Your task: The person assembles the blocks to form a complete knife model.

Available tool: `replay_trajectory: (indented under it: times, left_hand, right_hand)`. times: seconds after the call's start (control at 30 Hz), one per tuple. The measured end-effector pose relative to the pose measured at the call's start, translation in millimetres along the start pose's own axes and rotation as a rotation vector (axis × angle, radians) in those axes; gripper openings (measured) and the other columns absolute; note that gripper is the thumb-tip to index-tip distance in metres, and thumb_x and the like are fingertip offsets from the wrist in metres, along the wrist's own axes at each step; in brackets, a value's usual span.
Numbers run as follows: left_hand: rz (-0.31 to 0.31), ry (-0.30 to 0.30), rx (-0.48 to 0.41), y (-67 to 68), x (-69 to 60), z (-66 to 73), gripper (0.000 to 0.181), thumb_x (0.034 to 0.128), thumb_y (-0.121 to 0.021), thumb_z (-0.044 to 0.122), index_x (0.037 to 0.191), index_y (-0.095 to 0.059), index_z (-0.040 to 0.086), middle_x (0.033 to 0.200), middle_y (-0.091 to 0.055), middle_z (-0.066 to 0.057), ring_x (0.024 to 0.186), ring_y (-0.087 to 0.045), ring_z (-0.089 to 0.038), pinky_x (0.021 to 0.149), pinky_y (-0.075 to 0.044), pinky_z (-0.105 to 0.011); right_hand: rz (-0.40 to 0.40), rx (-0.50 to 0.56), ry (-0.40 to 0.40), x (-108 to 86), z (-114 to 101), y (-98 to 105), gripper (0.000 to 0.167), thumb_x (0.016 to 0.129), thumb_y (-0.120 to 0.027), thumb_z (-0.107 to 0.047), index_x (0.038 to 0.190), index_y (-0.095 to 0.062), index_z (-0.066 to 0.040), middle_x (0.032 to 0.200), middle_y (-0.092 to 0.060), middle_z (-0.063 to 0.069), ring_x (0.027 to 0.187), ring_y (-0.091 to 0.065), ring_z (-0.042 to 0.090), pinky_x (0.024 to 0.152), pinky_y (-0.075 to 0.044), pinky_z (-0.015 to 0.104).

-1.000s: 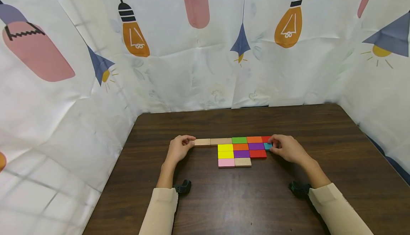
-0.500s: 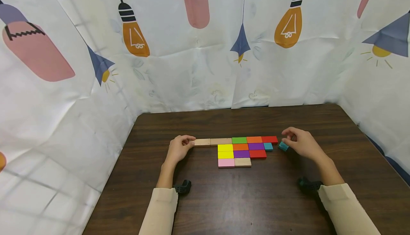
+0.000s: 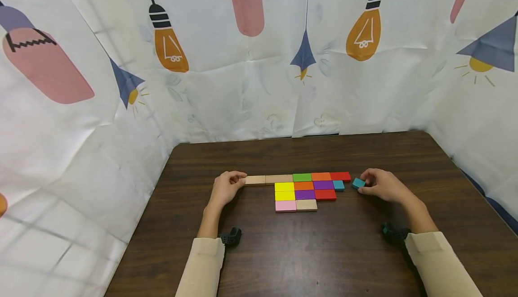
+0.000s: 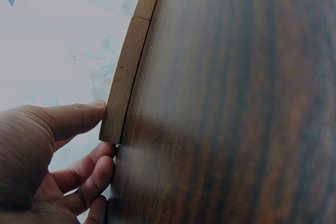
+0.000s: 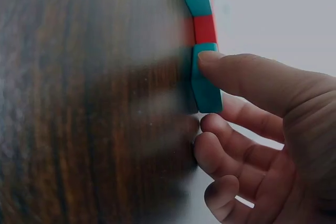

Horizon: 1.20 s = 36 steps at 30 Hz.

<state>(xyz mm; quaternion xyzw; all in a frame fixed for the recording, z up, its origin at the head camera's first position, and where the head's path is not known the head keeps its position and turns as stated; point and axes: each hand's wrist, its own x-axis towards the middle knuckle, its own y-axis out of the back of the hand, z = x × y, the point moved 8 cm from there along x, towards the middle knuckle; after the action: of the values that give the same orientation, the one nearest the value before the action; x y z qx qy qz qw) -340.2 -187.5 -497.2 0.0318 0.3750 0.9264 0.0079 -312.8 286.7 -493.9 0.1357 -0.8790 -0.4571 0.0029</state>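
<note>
At the left end of the top row, my left hand (image 3: 226,186) holds the end of a plain wooden block (image 3: 256,180) between thumb and fingers. The left wrist view has the thumb (image 4: 79,119) against that block's end, other fingers curled just below. Right of the laid-out blocks, my right hand (image 3: 382,185) pinches a loose teal block (image 3: 358,183), turned at an angle and apart from the others. Up close in the right wrist view, the thumb presses on this teal block (image 5: 207,95). The index fingertip is hidden behind it.
Coloured blocks lie flat in touching rows: yellow (image 3: 284,191), pink (image 3: 286,205), green (image 3: 302,177), purple (image 3: 323,185), red (image 3: 340,176) and a second teal block (image 3: 338,186) at the right end. A brown wood-grain table (image 3: 315,252) bears them; a patterned curtain (image 3: 259,94) hangs behind.
My right hand has moved right, away from the rows' end, and come down onto the loose teal block, which has shifted slightly. My left hand has stayed still.
</note>
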Motion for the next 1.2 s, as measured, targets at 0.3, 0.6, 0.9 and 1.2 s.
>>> replay_trajectory:
  times: [0.3, 0.6, 0.9, 1.2]
  left_hand:
    - [-0.002, -0.005, 0.004, -0.4, 0.3, -0.4, 0.019, 0.0972, -0.072, 0.024, 0.114, -0.079, 0.018, 0.096, -0.064, -0.005, 0.085, -0.056, -0.02, 0.075, -0.046, -0.034]
    - [-0.001, -0.01, 0.003, -0.4, 0.1, 0.2, 0.019, 0.0972, -0.072, 0.024, 0.114, -0.079, 0.018, 0.096, -0.064, -0.005, 0.085, -0.057, -0.019, 0.076, -0.048, -0.035]
    - [-0.005, -0.003, -0.001, -0.6, 0.2, -0.6, 0.019, 0.0965, -0.073, 0.023, 0.114, -0.079, 0.018, 0.096, -0.064, -0.005, 0.085, -0.056, -0.019, 0.075, -0.047, -0.034]
    - [0.0, -0.005, 0.005, -0.1, 0.6, -0.6, 0.018, 0.0971, -0.072, 0.023, 0.113, -0.079, 0.018, 0.096, -0.064, -0.004, 0.084, -0.055, -0.019, 0.076, -0.046, -0.034]
  right_hand:
    - [0.019, -0.028, 0.027, -1.3, -1, 3, 0.028, 0.091, -0.077, -0.021, 0.11, -0.068, -0.003, 0.092, -0.061, 0.003, 0.078, -0.052, 0.016, 0.066, -0.043, 0.029]
    - [0.031, 0.002, 0.101, -6.2, -12, 9, 0.029, 0.091, -0.078, -0.018, 0.114, -0.068, -0.003, 0.092, -0.063, 0.001, 0.077, -0.054, 0.011, 0.065, -0.048, 0.025]
    - [0.011, 0.025, 0.166, -15.1, -46, 2, 0.031, 0.09, -0.079, -0.016, 0.116, -0.066, -0.005, 0.089, -0.063, -0.001, 0.078, -0.056, 0.009, 0.066, -0.051, 0.023]
    - [-0.043, -0.018, 0.245, -19.5, -74, -32, 0.028, 0.088, -0.08, -0.016, 0.112, -0.066, -0.008, 0.085, -0.06, -0.007, 0.077, -0.053, 0.004, 0.067, -0.05, 0.022]
